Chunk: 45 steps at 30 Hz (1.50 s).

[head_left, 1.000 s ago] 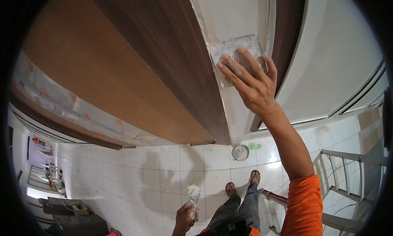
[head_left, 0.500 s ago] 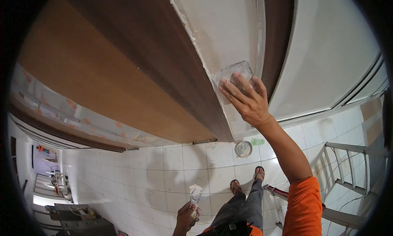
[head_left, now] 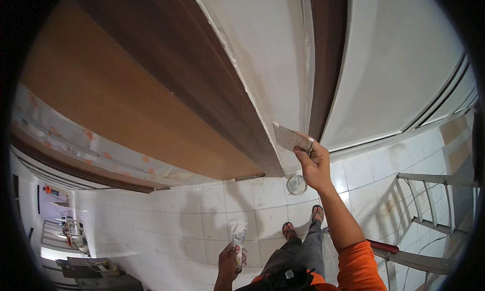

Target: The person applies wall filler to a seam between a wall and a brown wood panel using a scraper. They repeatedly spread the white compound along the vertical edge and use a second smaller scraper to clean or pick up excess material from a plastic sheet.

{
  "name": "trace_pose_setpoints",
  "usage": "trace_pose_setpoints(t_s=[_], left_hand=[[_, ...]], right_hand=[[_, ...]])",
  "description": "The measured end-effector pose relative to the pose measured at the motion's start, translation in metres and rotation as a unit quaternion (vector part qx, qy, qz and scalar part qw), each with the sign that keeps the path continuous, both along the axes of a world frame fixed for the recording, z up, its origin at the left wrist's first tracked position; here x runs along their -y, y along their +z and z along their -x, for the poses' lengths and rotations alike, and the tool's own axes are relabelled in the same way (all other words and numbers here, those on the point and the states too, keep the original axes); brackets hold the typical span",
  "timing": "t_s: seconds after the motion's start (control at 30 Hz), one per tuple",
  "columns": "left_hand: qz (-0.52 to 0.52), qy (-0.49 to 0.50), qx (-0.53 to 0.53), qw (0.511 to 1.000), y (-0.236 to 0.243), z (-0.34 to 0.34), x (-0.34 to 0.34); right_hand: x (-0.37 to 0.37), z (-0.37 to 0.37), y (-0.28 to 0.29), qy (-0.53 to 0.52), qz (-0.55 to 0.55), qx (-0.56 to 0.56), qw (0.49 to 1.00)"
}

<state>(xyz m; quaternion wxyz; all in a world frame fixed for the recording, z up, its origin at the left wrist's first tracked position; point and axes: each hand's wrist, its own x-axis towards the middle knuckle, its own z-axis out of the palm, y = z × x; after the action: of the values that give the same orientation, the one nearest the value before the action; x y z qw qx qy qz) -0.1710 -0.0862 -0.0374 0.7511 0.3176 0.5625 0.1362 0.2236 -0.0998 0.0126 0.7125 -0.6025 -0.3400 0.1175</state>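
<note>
My right hand (head_left: 317,170) is closed on a flat rectangular scraper (head_left: 290,136), its grey face smeared with filler. The scraper is tilted, close in front of the lower part of a white wall strip (head_left: 262,58); whether its edge touches the strip, I cannot tell. Rough white filler runs along the strip's left edge, beside a dark brown wood panel (head_left: 202,74). Low and to the left, my left hand (head_left: 230,260) grips a putty knife (head_left: 239,231) by its handle. The knife's blade points upward and carries white putty.
On the tiled floor by the wall stands a round tin (head_left: 296,184) with pale contents. A metal ladder (head_left: 429,220) is at the right. A lighter brown door panel (head_left: 141,99) spans the left, and dark furniture (head_left: 101,276) sits at the lower left.
My right hand has moved down the white strip and turned, so the scraper's face and my thumb now show. My left hand with the putty knife has shifted only slightly.
</note>
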Motion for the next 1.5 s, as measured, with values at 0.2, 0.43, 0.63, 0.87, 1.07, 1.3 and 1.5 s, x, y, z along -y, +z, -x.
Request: trace_pose_setpoints(t_s=[0.2, 0.43, 0.63, 0.87, 1.07, 1.3, 1.5], left_hand=[[-0.039, -0.028, 0.026, 0.998, 0.022, -0.016, -0.005], [-0.036, -0.054, 0.019, 0.998, 0.052, -0.035, -0.019], [-0.044, -0.154, 0.198, 0.967, 0.098, -0.067, -0.033], [-0.066, -0.24, 0.237, 0.939, 0.117, -0.085, -0.04], [-0.079, -0.257, 0.271, 0.924, 0.122, -0.081, -0.045], [-0.054, -0.271, 0.288, 0.917, 0.127, -0.069, -0.053], [-0.067, -0.258, 0.356, 0.895, 0.124, -0.056, -0.051]], right_hand=[[-0.015, -0.004, 0.047, 0.001, 0.054, 0.019, 0.998], [0.012, 0.03, 0.011, 0.049, -0.026, -0.231, 0.971], [0.065, 0.075, 0.004, 0.103, 0.022, -0.258, 0.96], [0.095, 0.101, 0.03, 0.1, 0.07, -0.151, 0.981], [0.099, 0.107, 0.053, 0.112, 0.061, -0.015, 0.992], [0.095, 0.089, 0.048, 0.118, 0.022, 0.211, 0.97], [0.097, 0.087, 0.062, 0.075, 0.088, 0.255, 0.96]])
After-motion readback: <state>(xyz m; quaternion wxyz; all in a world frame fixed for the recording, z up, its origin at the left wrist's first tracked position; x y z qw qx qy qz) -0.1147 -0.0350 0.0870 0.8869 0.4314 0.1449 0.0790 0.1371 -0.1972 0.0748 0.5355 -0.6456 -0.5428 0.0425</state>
